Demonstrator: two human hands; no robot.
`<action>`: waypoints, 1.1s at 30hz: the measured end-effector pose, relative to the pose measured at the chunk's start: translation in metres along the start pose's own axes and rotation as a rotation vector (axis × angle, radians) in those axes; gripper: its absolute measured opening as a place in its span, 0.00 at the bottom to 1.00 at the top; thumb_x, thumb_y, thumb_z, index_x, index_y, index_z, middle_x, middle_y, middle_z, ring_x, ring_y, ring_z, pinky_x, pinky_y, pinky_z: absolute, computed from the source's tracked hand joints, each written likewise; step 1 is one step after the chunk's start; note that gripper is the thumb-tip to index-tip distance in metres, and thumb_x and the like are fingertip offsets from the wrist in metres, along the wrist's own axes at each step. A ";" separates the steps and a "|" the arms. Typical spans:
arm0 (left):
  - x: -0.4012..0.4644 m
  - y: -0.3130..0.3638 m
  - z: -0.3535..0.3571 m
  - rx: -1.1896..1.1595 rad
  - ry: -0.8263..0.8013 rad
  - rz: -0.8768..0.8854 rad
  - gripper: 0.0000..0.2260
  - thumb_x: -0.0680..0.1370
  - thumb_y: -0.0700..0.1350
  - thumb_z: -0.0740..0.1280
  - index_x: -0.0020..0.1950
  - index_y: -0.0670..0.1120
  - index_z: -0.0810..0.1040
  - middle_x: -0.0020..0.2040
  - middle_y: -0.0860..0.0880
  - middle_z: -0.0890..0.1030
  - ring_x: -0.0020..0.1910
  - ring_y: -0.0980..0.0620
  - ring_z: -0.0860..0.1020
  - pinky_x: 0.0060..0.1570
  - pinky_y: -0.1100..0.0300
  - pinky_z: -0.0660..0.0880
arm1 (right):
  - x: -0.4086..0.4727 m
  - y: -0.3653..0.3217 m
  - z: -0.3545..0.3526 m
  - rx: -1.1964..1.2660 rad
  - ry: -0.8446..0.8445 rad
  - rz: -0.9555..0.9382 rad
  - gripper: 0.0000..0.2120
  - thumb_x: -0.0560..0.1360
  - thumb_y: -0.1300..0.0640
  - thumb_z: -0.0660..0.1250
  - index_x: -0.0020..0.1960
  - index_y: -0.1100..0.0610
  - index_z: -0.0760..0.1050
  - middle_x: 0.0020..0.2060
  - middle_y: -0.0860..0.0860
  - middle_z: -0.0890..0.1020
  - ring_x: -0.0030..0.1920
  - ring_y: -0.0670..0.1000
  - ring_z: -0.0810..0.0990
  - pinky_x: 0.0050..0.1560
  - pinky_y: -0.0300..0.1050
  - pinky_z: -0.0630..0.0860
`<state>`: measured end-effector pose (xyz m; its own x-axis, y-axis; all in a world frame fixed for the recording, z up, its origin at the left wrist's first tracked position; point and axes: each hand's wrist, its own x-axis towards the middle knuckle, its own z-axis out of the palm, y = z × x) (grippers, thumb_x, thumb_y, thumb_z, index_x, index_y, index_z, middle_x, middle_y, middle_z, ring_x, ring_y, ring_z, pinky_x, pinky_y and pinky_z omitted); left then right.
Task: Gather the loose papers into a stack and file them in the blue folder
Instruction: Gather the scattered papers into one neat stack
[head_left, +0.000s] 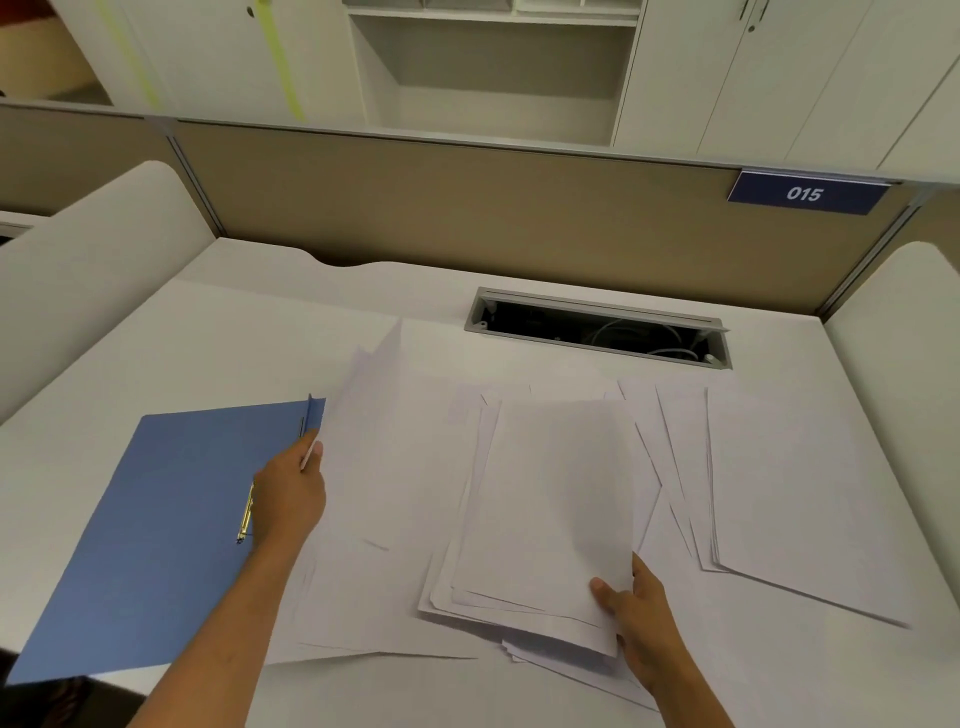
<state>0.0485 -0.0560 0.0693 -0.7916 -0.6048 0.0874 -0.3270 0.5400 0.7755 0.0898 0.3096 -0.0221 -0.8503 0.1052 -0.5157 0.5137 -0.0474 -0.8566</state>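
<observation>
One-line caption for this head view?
Left hand lifts a sheet beside the blue folder; right hand grips the paper stack.

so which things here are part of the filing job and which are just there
Job: blue folder; centre paper stack; sheets at left; fanned sheets at right; left hand; right hand.

Just there: cable tray; 015 sign; shelves.

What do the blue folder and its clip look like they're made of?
Blue folder: probably matte card, lying flat with no glare, though thin plastic is possible. Clip: likely brass-toned metal, shiny gold with a bright highlight, partly hidden by the left hand.
</observation>
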 end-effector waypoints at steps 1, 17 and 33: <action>0.000 0.004 -0.002 0.012 0.020 0.027 0.14 0.82 0.43 0.58 0.64 0.40 0.77 0.55 0.38 0.81 0.51 0.41 0.78 0.51 0.57 0.69 | -0.001 -0.001 0.000 0.014 -0.009 -0.003 0.18 0.76 0.69 0.65 0.63 0.56 0.72 0.55 0.55 0.82 0.54 0.61 0.80 0.59 0.63 0.77; -0.042 0.084 -0.001 -1.088 -0.182 -0.444 0.12 0.80 0.42 0.62 0.63 0.45 0.76 0.54 0.46 0.82 0.48 0.51 0.82 0.35 0.58 0.81 | -0.016 -0.001 0.007 0.223 -0.065 0.022 0.21 0.69 0.66 0.72 0.61 0.58 0.73 0.54 0.59 0.83 0.51 0.61 0.83 0.48 0.53 0.82; -0.110 0.031 0.043 -0.246 -0.425 -0.209 0.18 0.74 0.52 0.69 0.61 0.52 0.70 0.49 0.48 0.78 0.47 0.48 0.79 0.41 0.56 0.80 | -0.022 -0.009 0.006 0.164 -0.088 -0.085 0.39 0.59 0.43 0.80 0.66 0.56 0.72 0.56 0.54 0.83 0.55 0.57 0.83 0.57 0.59 0.79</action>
<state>0.1029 0.0521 0.0569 -0.8786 -0.3669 -0.3056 -0.4094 0.2494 0.8776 0.1035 0.3014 -0.0030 -0.9001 0.0291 -0.4347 0.4204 -0.2042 -0.8841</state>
